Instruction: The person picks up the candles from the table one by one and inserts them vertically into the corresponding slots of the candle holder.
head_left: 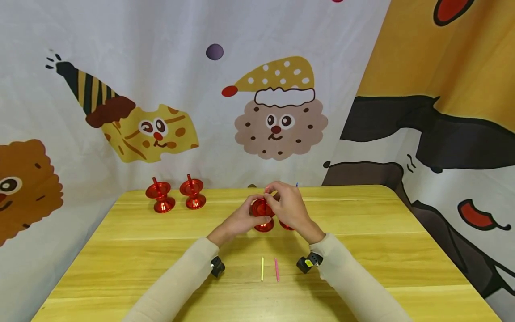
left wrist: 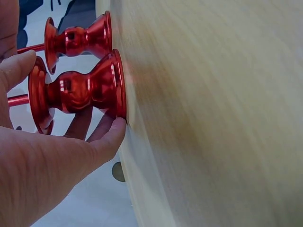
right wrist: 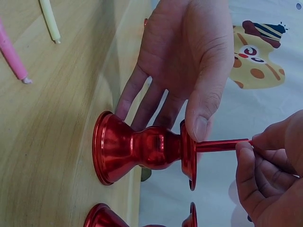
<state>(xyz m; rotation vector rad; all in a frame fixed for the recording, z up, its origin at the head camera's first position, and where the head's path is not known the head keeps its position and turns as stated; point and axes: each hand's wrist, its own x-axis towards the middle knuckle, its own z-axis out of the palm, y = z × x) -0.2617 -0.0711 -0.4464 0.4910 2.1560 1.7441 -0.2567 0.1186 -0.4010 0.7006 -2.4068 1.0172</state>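
Observation:
My left hand (head_left: 246, 213) holds a shiny red metal candle holder (right wrist: 156, 147), thumb on its upper dish and fingers behind its stem and base. The holder stands upright on the table, a thin tube (right wrist: 220, 145) rising from its dish. At the top of that tube, my right hand (head_left: 290, 205) pinches a thin reddish candle (head_left: 266, 190) between thumb and fingers, which mostly hide it. Close on the right stands a second red holder (left wrist: 75, 41), partly behind my right hand in the head view. A blue tip (head_left: 297, 184) shows above that hand.
Two more red holders, one at the far left (head_left: 163, 205) and one beside it (head_left: 195, 201), stand near the table's back edge. Nearer me, a yellow candle (head_left: 263, 269) and a pink candle (head_left: 276, 270) lie on the wooden table (head_left: 362, 286). A printed curtain (head_left: 217, 134) hangs behind.

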